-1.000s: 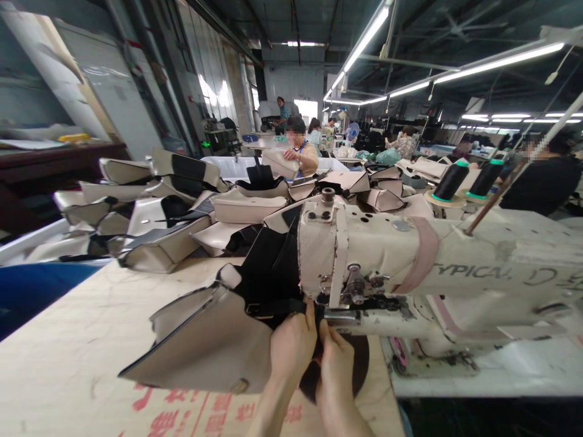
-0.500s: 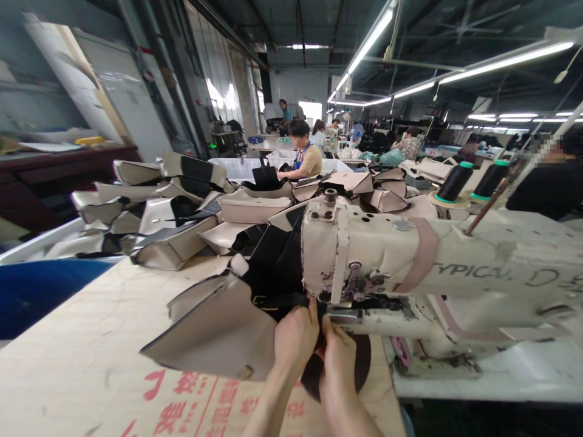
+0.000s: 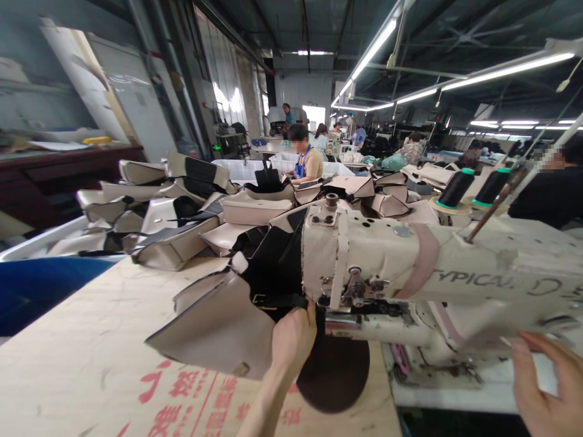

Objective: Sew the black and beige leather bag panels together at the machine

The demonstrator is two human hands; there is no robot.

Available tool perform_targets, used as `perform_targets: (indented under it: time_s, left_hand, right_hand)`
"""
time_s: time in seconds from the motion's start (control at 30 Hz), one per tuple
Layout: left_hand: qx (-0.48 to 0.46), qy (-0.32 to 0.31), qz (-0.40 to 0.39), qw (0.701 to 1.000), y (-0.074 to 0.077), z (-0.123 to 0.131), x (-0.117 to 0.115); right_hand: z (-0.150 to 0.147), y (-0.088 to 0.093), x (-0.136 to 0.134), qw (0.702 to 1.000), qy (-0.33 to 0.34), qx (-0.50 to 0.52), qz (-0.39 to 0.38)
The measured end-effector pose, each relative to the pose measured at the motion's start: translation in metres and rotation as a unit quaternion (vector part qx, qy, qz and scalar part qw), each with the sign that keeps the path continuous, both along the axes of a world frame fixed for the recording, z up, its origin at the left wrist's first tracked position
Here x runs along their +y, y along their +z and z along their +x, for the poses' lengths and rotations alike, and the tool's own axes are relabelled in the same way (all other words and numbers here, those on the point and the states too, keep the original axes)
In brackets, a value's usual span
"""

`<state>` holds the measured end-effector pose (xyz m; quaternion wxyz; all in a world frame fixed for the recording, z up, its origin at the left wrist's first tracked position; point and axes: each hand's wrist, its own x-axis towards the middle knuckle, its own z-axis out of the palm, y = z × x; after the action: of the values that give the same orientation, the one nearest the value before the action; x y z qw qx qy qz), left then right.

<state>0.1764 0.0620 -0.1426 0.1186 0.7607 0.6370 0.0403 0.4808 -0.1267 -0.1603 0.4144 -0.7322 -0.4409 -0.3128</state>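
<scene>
A beige and black bag piece (image 3: 223,328) lies on the wooden board, its black part running under the head of the sewing machine (image 3: 364,249). My left hand (image 3: 294,340) is closed on the black strap with the gold buckle (image 3: 277,301), close to the needle area, which is hidden. Below the machine's arm hangs a dark round flap (image 3: 337,376). Over at the right edge, away from the bag, my right hand (image 3: 544,376) has thumb and index finger pinched together; a thin pale thing shows at the fingertips, too small to name.
A heap of beige and black bags (image 3: 182,212) lies behind the board (image 3: 91,358). Two black thread spools (image 3: 456,188) stand on the machine. A blue container (image 3: 40,288) is at the left. A person (image 3: 307,161) in an apron sits beyond the heap.
My right hand has left the bag by the needle area and moved far right. The dark round flap is now more exposed. My left hand remains at the strap.
</scene>
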Motion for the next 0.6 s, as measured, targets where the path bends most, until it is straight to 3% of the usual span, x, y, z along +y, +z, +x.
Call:
perform_targets:
  time_s: [0.07,0.17,0.3,0.43,0.5,0.6]
  left_hand:
    - [-0.001,0.0,0.004,1.0,0.0,0.0,0.001]
    - [0.0,0.004,0.009,1.0,0.0,0.001,0.002]
    - [0.004,0.011,0.016,1.0,-0.002,0.002,0.002]
    - [0.013,0.002,0.016,1.0,-0.003,0.002,-0.001]
    - [0.019,-0.005,0.013,1.0,-0.002,0.002,-0.003]
    - [0.022,-0.01,0.011,1.0,0.0,0.002,-0.006]
  right_hand:
    - [0.028,-0.006,-0.015,0.996,0.027,-0.05,-0.063]
    - [0.045,-0.028,-0.023,0.987,0.072,-0.1,-0.102]
    - [0.042,-0.067,-0.025,0.988,0.035,-0.135,-0.067]
    - [0.034,-0.097,-0.03,0.986,0.015,-0.139,-0.089]
    - [0.032,-0.101,-0.033,0.986,0.01,-0.139,-0.089]
    - [0.037,-0.089,-0.034,0.986,0.011,-0.145,-0.084]
